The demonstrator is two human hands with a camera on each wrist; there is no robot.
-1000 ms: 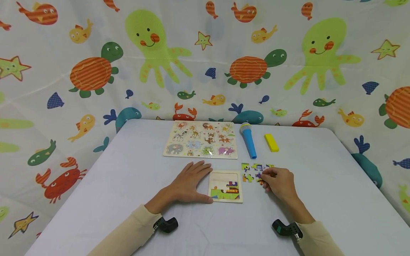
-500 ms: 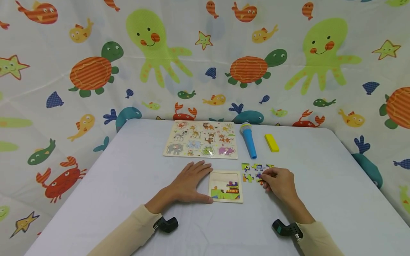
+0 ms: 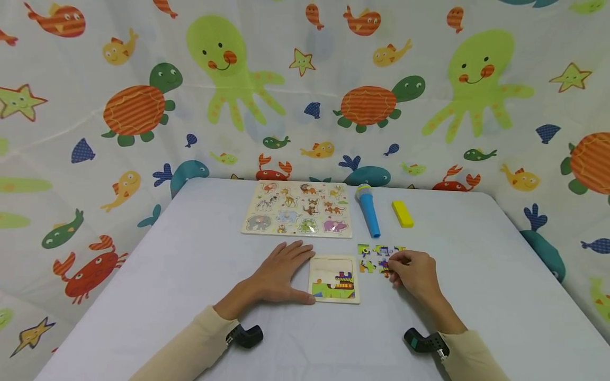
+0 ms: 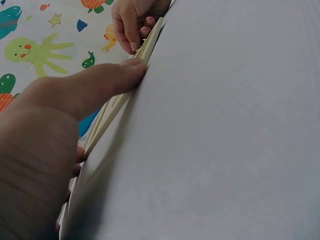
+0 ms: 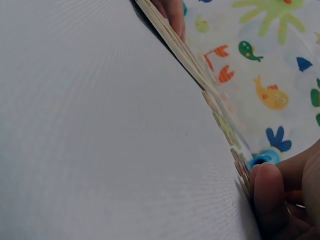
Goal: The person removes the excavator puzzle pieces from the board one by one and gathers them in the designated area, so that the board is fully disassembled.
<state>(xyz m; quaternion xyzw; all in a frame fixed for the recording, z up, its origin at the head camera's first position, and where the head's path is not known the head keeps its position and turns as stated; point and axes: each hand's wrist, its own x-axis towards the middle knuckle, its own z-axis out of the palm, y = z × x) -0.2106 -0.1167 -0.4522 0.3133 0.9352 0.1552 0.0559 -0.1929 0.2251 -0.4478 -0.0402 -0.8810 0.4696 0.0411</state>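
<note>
A small square wooden puzzle tray [image 3: 324, 265] lies on the table, its lower part filled with green, yellow and purple pieces. My left hand [image 3: 278, 274] rests at its left side, fingers spread and fairly straight. In the left wrist view the thumb [image 4: 107, 82] touches the tray's near edge. Loose jigsaw pieces [image 3: 367, 266] lie in two rows to the tray's right. My right hand [image 3: 416, 272] is at the right end of these rows, thumb and forefinger pinching a puzzle piece [image 3: 384, 266]. The fingers partly hide that piece.
Behind the tray lies a wooden animal puzzle board [image 3: 297, 209]. A blue toy microphone [image 3: 369, 211] and a yellow block [image 3: 402, 214] lie to its right. A cloth printed with sea animals [image 3: 305, 121] hangs behind the white table [image 3: 190, 248].
Both hands and the pieces keep their places. The whole head view has only shifted slightly.
</note>
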